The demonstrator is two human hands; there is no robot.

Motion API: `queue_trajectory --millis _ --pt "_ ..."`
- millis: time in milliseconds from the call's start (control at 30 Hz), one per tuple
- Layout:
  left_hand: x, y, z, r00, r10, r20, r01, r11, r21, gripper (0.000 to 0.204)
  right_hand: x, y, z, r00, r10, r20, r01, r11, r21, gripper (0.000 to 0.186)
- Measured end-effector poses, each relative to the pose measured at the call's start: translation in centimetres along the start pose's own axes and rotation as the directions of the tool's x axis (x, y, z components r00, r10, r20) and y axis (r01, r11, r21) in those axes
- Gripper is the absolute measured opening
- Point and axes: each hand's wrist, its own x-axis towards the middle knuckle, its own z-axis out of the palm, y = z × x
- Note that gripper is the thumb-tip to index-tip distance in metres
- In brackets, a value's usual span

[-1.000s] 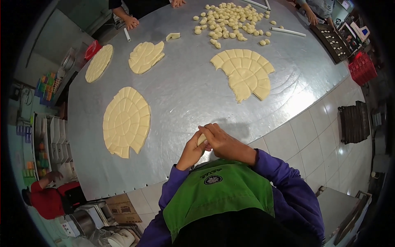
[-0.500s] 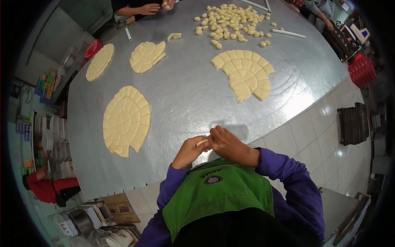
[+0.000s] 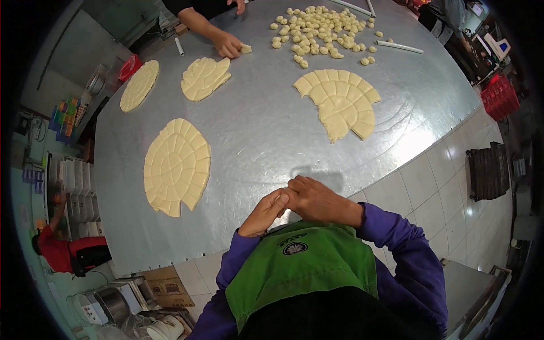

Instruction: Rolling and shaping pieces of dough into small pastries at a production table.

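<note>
My left hand (image 3: 266,211) and my right hand (image 3: 317,201) are closed together over the near edge of the steel table (image 3: 249,136), fingertips touching; whatever they hold is hidden. To their left lies a flat dough round (image 3: 175,164) scored into segments, with a notch in its near edge. Above my hands at the right is a partly cut scored round (image 3: 343,102). Farther off lie a torn dough sheet (image 3: 204,78), another oval round (image 3: 137,88) and a heap of several small dough balls (image 3: 317,31).
A co-worker's hand (image 3: 225,44) rests at a dough scrap across the table. White rods (image 3: 399,46) lie on the tabletop. A person in red (image 3: 59,252) stands at left shelves, another person (image 3: 439,17) at far right. A red crate (image 3: 498,93) and dark stacked trays (image 3: 486,170) flank the right side.
My hands have lowered slightly and closed over the pale piece seen between them earlier. The co-worker's hand has reached forward to the small scrap. The person in red has moved toward the shelves.
</note>
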Motion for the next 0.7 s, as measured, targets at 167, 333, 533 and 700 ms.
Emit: queue_trajectory --millis 167,333,533,700 --pt "-0.5 -0.1 0.0 0.998 0.063 0.013 -0.045 0.834 -0.550 0.031 0.9 0.1 -1.0 0.988 0.154 -0.001 -0.116 0.747 0.654 0.020" --pt "-6.2 0.2 -5.5 0.984 0.152 0.090 -0.164 0.976 0.140 0.033 -3.1 3.0 -4.1 0.706 0.708 -0.023 0.289 -0.257 0.922 0.033" --pt "-5.0 -8.4 -8.1 0.852 0.338 -0.399 0.282 0.345 0.895 0.052 -10.3 6.0 3.3 0.952 0.303 0.030 -0.302 0.952 -0.045 0.043" --pt "2.1 -8.3 -8.4 0.642 0.598 -0.479 0.342 0.336 0.878 0.056 -0.8 7.9 6.6 0.919 0.343 -0.196 -0.359 0.932 -0.054 0.052"
